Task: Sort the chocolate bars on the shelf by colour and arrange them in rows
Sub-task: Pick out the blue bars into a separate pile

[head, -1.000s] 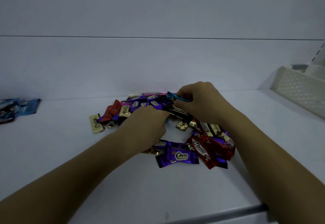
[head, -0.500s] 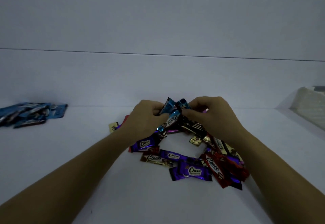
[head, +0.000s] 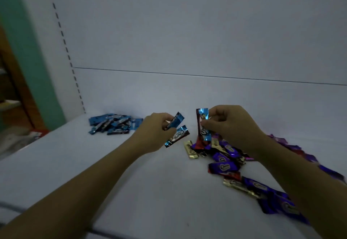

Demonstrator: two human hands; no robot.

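Clamped in fingers of the left hand [head: 152, 135], just left of the mixed pile [head: 225, 156] on the shelf [head: 93, 163]: two blue bars [head: 177, 136]. Clamped in fingers of the right hand [head: 231, 124], above that pile: one blue bar [head: 203, 126].

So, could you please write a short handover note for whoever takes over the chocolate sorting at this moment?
Left hand: grips two blue bars, held above the shelf.
Right hand: pinches one blue bar, upright over the mixed pile.
Things: a blue heap lies at the back left. The mixed pile of purple, red and gold bars lies to the right.
Done: many blue bars are gathered, but loosely, not in rows.
Left: add the three held bars to the blue heap, separate purple, red and gold, then line every colour up in rows.
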